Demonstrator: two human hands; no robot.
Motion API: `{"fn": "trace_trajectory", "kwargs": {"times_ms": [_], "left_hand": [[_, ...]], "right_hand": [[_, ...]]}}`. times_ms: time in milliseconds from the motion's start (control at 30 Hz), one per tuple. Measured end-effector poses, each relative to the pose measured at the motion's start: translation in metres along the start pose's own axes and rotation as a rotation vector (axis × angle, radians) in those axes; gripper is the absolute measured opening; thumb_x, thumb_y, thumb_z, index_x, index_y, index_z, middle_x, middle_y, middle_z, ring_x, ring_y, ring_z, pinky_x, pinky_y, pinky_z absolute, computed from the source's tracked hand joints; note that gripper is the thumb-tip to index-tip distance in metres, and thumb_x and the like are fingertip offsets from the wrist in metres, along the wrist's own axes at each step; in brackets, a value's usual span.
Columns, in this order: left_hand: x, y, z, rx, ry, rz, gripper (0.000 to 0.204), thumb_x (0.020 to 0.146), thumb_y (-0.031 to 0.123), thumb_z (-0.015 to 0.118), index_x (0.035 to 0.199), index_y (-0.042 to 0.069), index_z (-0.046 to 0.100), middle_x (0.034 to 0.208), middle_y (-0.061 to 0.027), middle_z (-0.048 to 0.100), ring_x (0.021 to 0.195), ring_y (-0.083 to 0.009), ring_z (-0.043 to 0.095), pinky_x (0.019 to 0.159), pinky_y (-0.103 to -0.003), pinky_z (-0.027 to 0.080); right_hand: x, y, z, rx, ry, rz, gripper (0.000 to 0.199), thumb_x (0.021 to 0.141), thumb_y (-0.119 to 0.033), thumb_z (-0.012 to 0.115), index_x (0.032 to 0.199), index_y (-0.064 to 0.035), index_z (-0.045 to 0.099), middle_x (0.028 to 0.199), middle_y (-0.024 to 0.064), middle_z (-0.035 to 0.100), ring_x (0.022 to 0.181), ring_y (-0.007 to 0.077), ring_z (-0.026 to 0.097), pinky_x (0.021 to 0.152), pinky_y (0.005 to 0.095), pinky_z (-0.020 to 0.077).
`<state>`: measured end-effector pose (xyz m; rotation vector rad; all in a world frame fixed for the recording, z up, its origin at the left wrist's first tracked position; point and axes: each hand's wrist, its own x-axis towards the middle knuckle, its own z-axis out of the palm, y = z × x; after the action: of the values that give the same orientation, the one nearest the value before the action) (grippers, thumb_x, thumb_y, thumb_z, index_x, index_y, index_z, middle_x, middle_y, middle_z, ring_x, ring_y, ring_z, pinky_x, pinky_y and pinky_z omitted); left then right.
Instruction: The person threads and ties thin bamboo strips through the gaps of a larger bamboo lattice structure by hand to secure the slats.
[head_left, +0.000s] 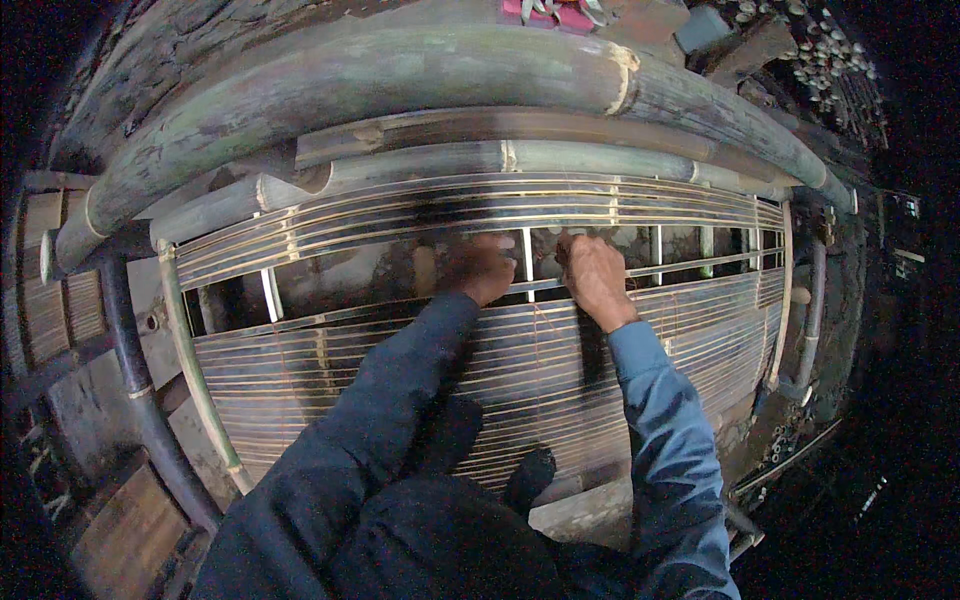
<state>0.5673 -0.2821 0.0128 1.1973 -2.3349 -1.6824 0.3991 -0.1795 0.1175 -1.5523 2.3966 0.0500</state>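
A bamboo frame (181, 297) holds many thin split-bamboo slats (560, 375), spaced in rows like a bed or bench top. Across a gap between two groups of slats run pale cross strips (528, 258). My left hand (483, 270) is left of the middle cross strip, its fingers curled and partly lost in shadow. On the strip's other side my right hand (597, 282) is closed, with fingertips pinched together toward the strip. A loose-looking slat (700, 266) runs rightward from beneath my hands. Whatever lies between the fingers is too small to see. Thin reddish thread (537, 322) shows on the near slats.
Thick green bamboo poles (480, 75) cross the far side of the frame. A dark pole (150, 385) stands at the left beside a wooden board (130, 535). My dark shoe (530, 475) rests by the near slats. A pink item (553, 15) lies at the far edge.
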Motion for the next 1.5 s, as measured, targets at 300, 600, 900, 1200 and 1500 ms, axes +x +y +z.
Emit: {"fn": "trace_trajectory", "kwargs": {"times_ms": [300,600,900,1200,1500], "left_hand": [[0.011,-0.009,0.010,0.001,-0.118,-0.037,0.019,0.084,0.021,0.069,0.092,0.005,0.074,0.108,-0.0207,0.069,0.106,-0.0361,0.065,0.093,-0.044,0.052],[-0.071,0.078,-0.091,-0.589,-0.036,0.029,0.014,0.091,0.014,0.066,0.094,0.002,0.075,0.074,-0.0072,0.071,0.069,-0.0148,0.064,0.066,-0.031,0.052],[-0.081,0.135,-0.101,-0.557,-0.434,0.365,0.021,0.090,0.013,0.067,0.103,-0.002,0.073,0.090,-0.0095,0.075,0.082,-0.0143,0.067,0.077,-0.030,0.053],[-0.071,0.106,-0.070,-0.404,-0.025,0.337,0.030,0.090,0.011,0.067,0.117,0.001,0.069,0.105,-0.0100,0.074,0.097,-0.0185,0.067,0.088,-0.036,0.052],[-0.099,0.114,-0.027,0.262,-0.123,0.835,0.040,0.088,0.021,0.069,0.125,0.007,0.065,0.124,-0.0152,0.064,0.123,-0.0344,0.056,0.108,-0.046,0.039]], "right_hand": [[0.006,-0.019,0.019,0.200,-0.006,-0.078,0.023,0.078,-0.011,0.074,0.101,-0.0077,0.073,0.093,0.0196,0.069,0.093,0.0412,0.066,0.081,0.0501,0.0537],[-0.038,-0.009,-0.056,1.853,-0.527,0.527,0.037,0.084,-0.001,0.052,0.118,-0.0039,0.065,0.077,-0.0013,0.058,0.053,0.0040,0.042,0.040,0.0197,0.0284],[-0.106,-0.023,-0.053,1.042,0.051,0.089,0.013,0.091,-0.013,0.072,0.101,-0.0045,0.073,0.094,0.0058,0.068,0.086,0.0171,0.063,0.078,0.0315,0.0516],[-0.349,0.119,-0.182,1.352,0.174,0.860,0.015,0.093,-0.019,0.068,0.094,-0.0047,0.063,0.106,0.0067,0.063,0.099,0.0188,0.061,0.083,0.0372,0.0550],[-0.512,0.064,0.013,1.758,0.475,1.193,0.020,0.091,-0.025,0.072,0.095,-0.0075,0.064,0.085,0.0042,0.066,0.069,0.0153,0.061,0.061,0.0323,0.0549]]}}
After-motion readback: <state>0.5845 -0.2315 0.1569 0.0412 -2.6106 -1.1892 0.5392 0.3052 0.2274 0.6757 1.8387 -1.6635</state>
